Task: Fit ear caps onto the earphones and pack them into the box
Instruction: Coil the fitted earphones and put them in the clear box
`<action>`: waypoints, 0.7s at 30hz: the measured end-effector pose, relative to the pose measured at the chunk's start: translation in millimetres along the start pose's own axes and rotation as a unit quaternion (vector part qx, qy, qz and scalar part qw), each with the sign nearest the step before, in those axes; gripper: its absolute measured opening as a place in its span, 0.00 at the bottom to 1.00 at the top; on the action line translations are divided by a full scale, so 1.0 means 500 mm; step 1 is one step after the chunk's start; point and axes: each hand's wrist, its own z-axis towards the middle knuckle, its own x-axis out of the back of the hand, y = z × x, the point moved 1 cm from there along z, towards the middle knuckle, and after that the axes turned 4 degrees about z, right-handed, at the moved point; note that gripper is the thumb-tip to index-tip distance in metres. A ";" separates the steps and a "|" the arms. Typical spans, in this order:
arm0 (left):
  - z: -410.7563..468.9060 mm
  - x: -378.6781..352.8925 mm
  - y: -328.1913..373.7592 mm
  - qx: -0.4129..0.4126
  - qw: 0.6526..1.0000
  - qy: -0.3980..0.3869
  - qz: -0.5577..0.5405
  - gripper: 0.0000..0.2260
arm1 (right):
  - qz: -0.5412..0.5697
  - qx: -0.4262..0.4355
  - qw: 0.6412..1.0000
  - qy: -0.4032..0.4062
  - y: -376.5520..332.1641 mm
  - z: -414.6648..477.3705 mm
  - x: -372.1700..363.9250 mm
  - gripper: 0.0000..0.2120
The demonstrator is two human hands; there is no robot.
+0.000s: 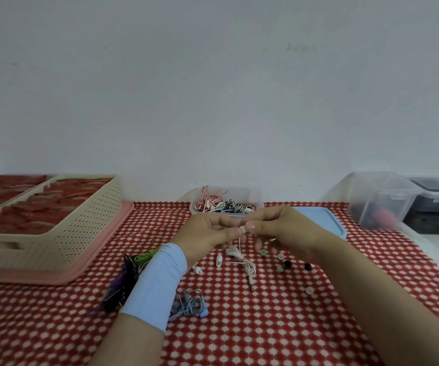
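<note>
My left hand [210, 233] and my right hand [281, 231] meet above the table, both pinching a small white earbud [243, 229]. Its white cable [242, 260] hangs down to a loose coil on the red patterned cloth. Another white earbud [218, 260] lies beside the coil. Several loose ear caps, green [263, 252], white [309, 290] and black [288, 264], are scattered under my right hand. A clear box [255, 204] of coiled earphones stands behind my hands.
A beige basket [86, 233] of red packets sits on a pink tray [102, 257] at the left. Purple, green and blue cable bundles [189, 305] lie by my left wrist. A blue lid [321, 217] and clear bins [382, 202] are at the right.
</note>
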 end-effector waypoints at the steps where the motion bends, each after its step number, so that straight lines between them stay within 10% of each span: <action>1: 0.000 0.005 0.001 0.001 1.000 0.007 0.010 0.05 | 0.000 -0.001 1.000 0.005 -0.004 -0.001 0.000 0.10; 6: -0.011 0.026 -0.002 0.015 0.995 0.063 0.073 0.05 | -0.204 -0.016 0.978 0.046 -0.018 0.001 -0.008 0.07; 10: -0.027 0.039 -0.007 0.006 0.991 0.095 0.097 0.06 | -0.447 -0.089 0.888 -0.060 -0.014 -0.001 -0.068 0.27; 15: -0.047 0.064 -0.005 -0.004 0.973 0.098 0.208 0.08 | -0.495 -0.068 0.866 -0.023 -0.018 0.013 -0.108 0.17; 21: -0.018 0.092 0.054 -0.010 0.961 0.109 0.254 0.04 | -0.341 -0.035 0.939 0.038 -0.100 0.025 -0.062 0.11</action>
